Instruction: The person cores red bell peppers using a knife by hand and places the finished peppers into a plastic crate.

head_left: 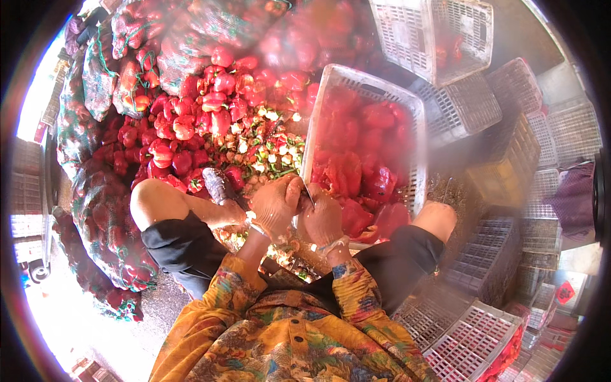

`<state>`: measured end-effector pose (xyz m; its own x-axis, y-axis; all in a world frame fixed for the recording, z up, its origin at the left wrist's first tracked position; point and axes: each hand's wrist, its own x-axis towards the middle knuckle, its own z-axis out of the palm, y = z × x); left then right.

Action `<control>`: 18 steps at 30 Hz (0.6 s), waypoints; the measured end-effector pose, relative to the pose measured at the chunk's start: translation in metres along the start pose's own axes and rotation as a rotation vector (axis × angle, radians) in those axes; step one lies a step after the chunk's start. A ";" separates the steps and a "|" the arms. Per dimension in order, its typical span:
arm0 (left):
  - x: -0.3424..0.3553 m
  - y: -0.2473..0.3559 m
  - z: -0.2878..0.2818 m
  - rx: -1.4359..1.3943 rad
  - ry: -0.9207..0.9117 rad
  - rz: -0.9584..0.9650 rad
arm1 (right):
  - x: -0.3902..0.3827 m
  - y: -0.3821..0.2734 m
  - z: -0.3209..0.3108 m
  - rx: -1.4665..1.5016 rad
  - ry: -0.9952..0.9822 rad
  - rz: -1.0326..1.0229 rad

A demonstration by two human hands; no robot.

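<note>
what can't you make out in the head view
All in the head view:
Rest of the thin tool: hidden by the left hand and right hand.
Bottom of the white crate: hidden by red peppers.
Detail of the red produce at the top: blurred by haze.
Rest of the patterned shirt: cut off by the lower edge.
</note>
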<state>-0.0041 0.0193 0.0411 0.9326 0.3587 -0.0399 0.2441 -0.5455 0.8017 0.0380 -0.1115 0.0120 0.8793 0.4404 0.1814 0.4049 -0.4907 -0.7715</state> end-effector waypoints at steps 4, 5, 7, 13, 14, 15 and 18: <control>-0.007 -0.014 0.026 -0.269 0.130 -0.327 | -0.001 -0.004 0.011 0.043 0.084 0.099; -0.004 -0.018 0.031 -0.266 0.182 -0.321 | -0.003 -0.004 0.015 0.058 0.126 0.140; -0.001 -0.024 0.043 -0.271 0.288 -0.322 | -0.009 0.004 0.022 0.112 0.210 0.087; 0.009 -0.032 0.060 -0.124 0.296 -0.365 | -0.032 0.000 0.023 0.361 0.364 0.134; 0.010 -0.032 0.062 -0.112 0.279 -0.380 | -0.030 -0.001 0.024 0.445 0.359 0.206; 0.010 -0.028 0.060 -0.098 0.256 -0.397 | -0.028 0.011 0.026 0.455 0.330 0.344; 0.012 -0.019 0.063 -0.037 0.212 -0.453 | 0.009 0.036 0.010 0.784 0.419 0.871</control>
<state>0.0190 -0.0137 -0.0126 0.6591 0.7019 -0.2700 0.5991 -0.2731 0.7526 0.0575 -0.1178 -0.0202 0.8506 -0.1505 -0.5038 -0.4851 0.1451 -0.8623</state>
